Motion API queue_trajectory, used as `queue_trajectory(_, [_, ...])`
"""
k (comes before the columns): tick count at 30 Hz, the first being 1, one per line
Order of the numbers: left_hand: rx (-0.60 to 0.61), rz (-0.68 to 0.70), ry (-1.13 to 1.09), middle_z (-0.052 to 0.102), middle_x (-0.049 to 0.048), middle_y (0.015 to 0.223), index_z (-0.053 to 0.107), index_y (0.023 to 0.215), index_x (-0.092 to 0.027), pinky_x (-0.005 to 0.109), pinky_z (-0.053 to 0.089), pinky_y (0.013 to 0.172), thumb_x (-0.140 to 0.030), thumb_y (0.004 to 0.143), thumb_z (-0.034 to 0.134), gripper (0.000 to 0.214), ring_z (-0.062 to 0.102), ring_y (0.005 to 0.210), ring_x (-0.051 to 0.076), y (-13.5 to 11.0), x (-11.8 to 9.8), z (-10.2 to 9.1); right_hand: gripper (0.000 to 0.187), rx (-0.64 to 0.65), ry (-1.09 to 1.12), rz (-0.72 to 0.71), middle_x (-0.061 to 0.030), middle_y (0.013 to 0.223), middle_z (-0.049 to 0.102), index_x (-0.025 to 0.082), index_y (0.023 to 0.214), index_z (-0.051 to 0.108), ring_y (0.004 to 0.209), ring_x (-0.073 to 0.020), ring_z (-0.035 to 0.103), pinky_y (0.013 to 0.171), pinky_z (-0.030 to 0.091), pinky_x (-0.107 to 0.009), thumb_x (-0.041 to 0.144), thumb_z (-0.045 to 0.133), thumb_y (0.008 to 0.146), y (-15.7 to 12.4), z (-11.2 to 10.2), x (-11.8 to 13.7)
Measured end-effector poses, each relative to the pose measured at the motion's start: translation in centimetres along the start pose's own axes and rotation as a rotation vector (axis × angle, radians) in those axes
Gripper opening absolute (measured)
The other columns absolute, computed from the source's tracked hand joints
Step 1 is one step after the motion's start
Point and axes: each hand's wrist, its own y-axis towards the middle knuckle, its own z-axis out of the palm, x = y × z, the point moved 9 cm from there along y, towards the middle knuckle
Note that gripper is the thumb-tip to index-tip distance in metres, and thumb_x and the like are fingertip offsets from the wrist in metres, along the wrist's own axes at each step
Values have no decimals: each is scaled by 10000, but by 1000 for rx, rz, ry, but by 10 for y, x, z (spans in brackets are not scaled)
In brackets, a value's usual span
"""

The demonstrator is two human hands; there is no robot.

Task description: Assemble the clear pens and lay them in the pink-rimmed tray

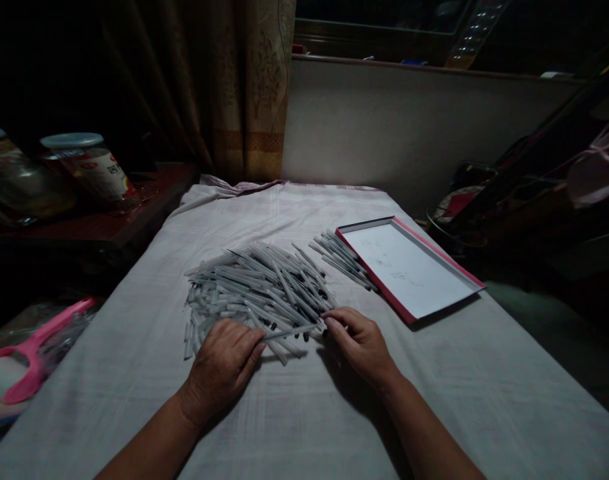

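Note:
A large heap of grey pens [257, 287] lies on a table covered with a pale cloth [294, 413]. My left hand [223, 363] and my right hand [359, 340] rest at the near edge of the heap. Between them they hold one grey pen [289, 331] level, the left fingers pinching its left end and the right fingers closed on its right end. A smaller row of pens [341, 260] lies side by side against a flat red-edged tray [409, 267] with a white inside.
Two lidded jars [89, 167] stand on a dark wooden shelf at the left. A pink plastic handle [34, 347] lies in a bag below. A curtain [254, 87] hangs behind the table. Dark clutter fills the right side.

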Motion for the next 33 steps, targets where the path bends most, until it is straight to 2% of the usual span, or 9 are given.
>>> queue_trajectory(4, [4, 5, -7, 653, 27, 789, 613, 1003, -183, 347, 427, 772, -235, 972, 483, 143, 565, 736, 193, -1, -2, 2, 192, 77, 137, 64, -58, 764, 741, 200, 817, 767, 708, -198, 681, 637, 523, -291, 318, 615, 829, -3, 15, 5])
queue_trajectory(7, [7, -9, 6, 664, 34, 814, 616, 1006, -182, 353, 433, 784, -241, 971, 491, 142, 574, 759, 200, -2, 2, 2, 191, 65, 206, 143, -42, 679, 709, 189, 746, 752, 637, -181, 640, 598, 503, -283, 333, 637, 797, -3, 14, -1])
queue_trajectory(10, [-26, -55, 58, 680, 52, 868, 614, 1035, -185, 361, 442, 803, -254, 978, 481, 161, 598, 817, 215, -4, 18, -5, 205, -106, 288, 286, -33, 623, 680, 177, 709, 739, 587, -169, 605, 540, 474, -269, 378, 703, 727, 1, -11, -25])
queue_trajectory(13, [-91, -109, 157, 698, 76, 932, 605, 1078, -183, 380, 447, 809, -260, 978, 481, 177, 620, 868, 241, -7, 37, -19, 277, -391, 370, 409, -41, 637, 685, 165, 723, 736, 530, -142, 564, 454, 413, -235, 434, 755, 659, -2, -44, -52])
queue_trajectory(16, [-151, -142, 227, 702, 72, 898, 604, 1068, -186, 380, 450, 785, -270, 973, 492, 169, 632, 839, 250, -9, 48, -30, 334, -557, 417, 439, -74, 716, 723, 154, 793, 749, 524, -134, 572, 416, 385, -215, 456, 759, 652, -6, -55, -63])
queue_trajectory(22, [-106, -57, 129, 696, 33, 797, 602, 1089, -185, 348, 452, 748, -269, 978, 500, 173, 614, 704, 201, -5, 28, -19, 220, -366, 251, 276, -65, 731, 747, 192, 804, 761, 640, -202, 674, 602, 544, -320, 391, 690, 745, -2, -16, -32])
queue_trajectory(27, [-80, -39, 51, 676, 16, 760, 612, 1070, -197, 332, 448, 740, -282, 982, 486, 176, 602, 676, 181, -4, 12, -9, 127, -231, 6, 11, -72, 872, 745, 236, 840, 753, 830, -223, 684, 772, 536, -348, 296, 654, 789, 2, -5, 2])
queue_trajectory(30, [-69, -2, 33, 673, 19, 764, 601, 1069, -180, 337, 439, 749, -266, 981, 486, 168, 593, 685, 184, -1, 1, -6, 195, -164, -20, -37, -56, 769, 709, 224, 793, 726, 730, -194, 649, 698, 509, -306, 348, 588, 854, 2, -2, 14])
queue_trajectory(33, [-31, 42, 2, 674, 12, 761, 595, 1057, -173, 344, 425, 756, -249, 981, 482, 156, 583, 687, 185, 2, -12, -1, 375, 28, 24, 20, -19, 581, 624, 205, 654, 675, 571, -155, 578, 562, 435, -257, 446, 515, 893, -1, 17, 16])
